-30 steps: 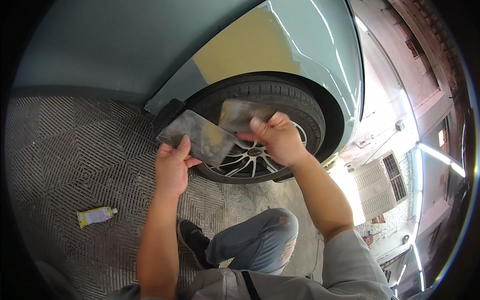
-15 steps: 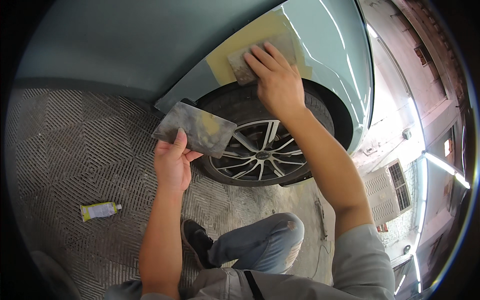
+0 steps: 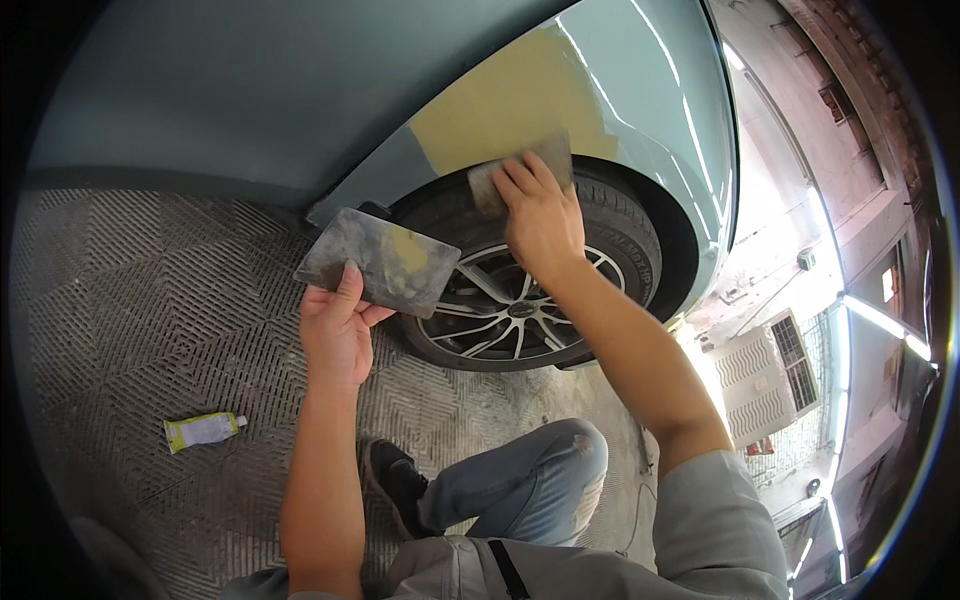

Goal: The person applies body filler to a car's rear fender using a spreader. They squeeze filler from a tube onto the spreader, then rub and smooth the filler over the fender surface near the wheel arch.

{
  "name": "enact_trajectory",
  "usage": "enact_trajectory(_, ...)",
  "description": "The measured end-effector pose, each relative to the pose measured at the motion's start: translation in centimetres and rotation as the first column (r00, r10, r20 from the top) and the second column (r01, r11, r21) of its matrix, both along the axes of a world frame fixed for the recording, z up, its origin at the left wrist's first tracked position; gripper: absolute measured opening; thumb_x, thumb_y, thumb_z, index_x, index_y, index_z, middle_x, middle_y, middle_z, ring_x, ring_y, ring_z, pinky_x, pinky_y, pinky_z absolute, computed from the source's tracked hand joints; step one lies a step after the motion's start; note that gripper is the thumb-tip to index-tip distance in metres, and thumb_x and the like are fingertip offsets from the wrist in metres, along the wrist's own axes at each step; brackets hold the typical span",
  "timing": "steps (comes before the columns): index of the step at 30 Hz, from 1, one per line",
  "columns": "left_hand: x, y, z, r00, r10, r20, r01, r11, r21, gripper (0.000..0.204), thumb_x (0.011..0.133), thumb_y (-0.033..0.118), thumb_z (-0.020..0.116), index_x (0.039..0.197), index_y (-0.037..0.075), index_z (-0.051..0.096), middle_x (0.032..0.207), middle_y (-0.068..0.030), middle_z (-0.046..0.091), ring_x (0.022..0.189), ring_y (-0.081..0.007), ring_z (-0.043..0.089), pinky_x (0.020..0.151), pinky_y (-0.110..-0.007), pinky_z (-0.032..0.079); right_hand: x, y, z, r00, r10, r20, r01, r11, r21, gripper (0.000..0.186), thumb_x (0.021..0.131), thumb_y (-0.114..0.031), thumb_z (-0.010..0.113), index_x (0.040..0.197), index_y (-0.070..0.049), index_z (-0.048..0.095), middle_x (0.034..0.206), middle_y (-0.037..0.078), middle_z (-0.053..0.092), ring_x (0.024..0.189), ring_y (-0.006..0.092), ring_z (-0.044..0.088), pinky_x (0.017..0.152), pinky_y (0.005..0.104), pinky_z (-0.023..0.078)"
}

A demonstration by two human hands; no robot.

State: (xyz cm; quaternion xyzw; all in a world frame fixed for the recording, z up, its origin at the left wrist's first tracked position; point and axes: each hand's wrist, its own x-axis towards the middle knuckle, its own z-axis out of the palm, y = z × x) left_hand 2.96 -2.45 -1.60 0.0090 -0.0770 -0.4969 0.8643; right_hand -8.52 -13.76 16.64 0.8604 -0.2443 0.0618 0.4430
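My left hand (image 3: 340,330) grips a flat grey filler board (image 3: 385,262) by its near edge, thumb on top. A smear of yellowish filler lies on the board's right half. In my right hand (image 3: 540,215) is a flat grey filler spreader (image 3: 550,160), fingers pressed along its face. The spreader is at the lower edge of the yellow filler patch (image 3: 500,100) on the pale blue-green fender (image 3: 660,105), by the wheel arch. Whether its edge touches the panel I cannot tell.
Below the arch is the car wheel (image 3: 520,310) with its black tyre. A dark blue-green car panel (image 3: 230,90) spans the upper left. A yellow-and-white tube (image 3: 205,431) lies on the ridged floor mat (image 3: 120,330). An outdoor air-conditioner unit (image 3: 755,375) stands at the right.
My right hand has drawn the spreader down from the middle of the filler patch to the wheel arch edge. The left hand and its board have shifted slightly left.
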Motion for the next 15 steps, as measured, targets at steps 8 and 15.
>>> enact_trajectory(8,-0.4,1.0,-1.2,0.984,-0.087,0.154,0.067,0.99,0.128,0.023,0.093,0.012,0.054,0.111,-0.001,0.055,0.103,-0.0118,0.064,0.084,-0.0207,0.067,0.067,-0.034,0.06,-4.5,5.4,-1.4,0.669,-0.578,0.467,-0.526,0.076,0.847,0.024,0.096,-0.012,0.05,0.113,0.001,0.061,0.096,0.001,0.063,0.09,0.0061,0.053,0.083,0.0217,0.043)
enact_trajectory(15,1.6,3.7,-0.7,0.98,0.074,0.186,-0.109,0.976,0.187,0.021,0.093,0.011,0.053,0.11,0.0,0.056,0.103,-0.012,0.064,0.086,-0.0213,0.067,0.068,-0.036,0.06,-4.2,5.2,-8.4,0.936,-0.197,0.292,-0.168,0.478,0.862,0.024,0.089,-0.011,0.053,0.111,-0.013,0.062,0.099,0.015,0.065,0.09,0.0348,0.06,0.09,0.0406,0.042)
